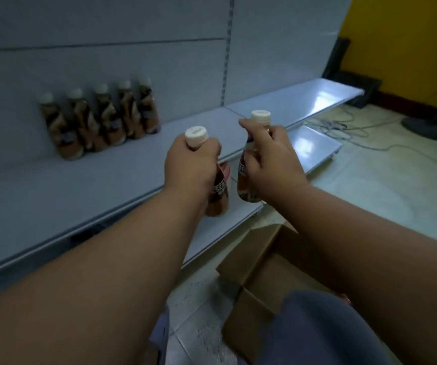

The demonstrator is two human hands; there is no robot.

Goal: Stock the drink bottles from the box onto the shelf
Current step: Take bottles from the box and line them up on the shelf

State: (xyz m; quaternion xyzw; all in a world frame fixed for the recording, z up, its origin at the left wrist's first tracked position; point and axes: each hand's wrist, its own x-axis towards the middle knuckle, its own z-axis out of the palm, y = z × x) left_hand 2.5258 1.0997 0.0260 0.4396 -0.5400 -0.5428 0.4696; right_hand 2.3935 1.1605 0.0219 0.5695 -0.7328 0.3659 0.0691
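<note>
Standing against the back panel at the far left of the shelf, a row of five bottles with cream caps and brown wrappers is already stocked; their labels are too blurred to read. Between that row and the hands the shelf surface is bare.

Nearer the front edge, the left hand is wrapped shut around the neck and shoulder of a bottle, its cream cap poking out above the fist. This bottle is upright, long axis vertical, with its base low over the front part of the shelf; whether it touches the surface I cannot tell. White letters "SCA" show on its dark label band.

Just beside it to the right, the right hand grips a second bottle from its right side, fingers curled across the upper body and the forefinger stretched toward the cap. It is also upright, near the shelf's front lip. Only "AF" or similar reads on its label.

The stocked row lies away to the left and toward the back from both hands, so the left hand is the nearer one, and the likely next move is to carry its bottle back and leftward to the open end of the row, then follow with the right.

At lower right, on the floor beneath the right forearm, sits the cardboard box; its contents are hidden.
</note>
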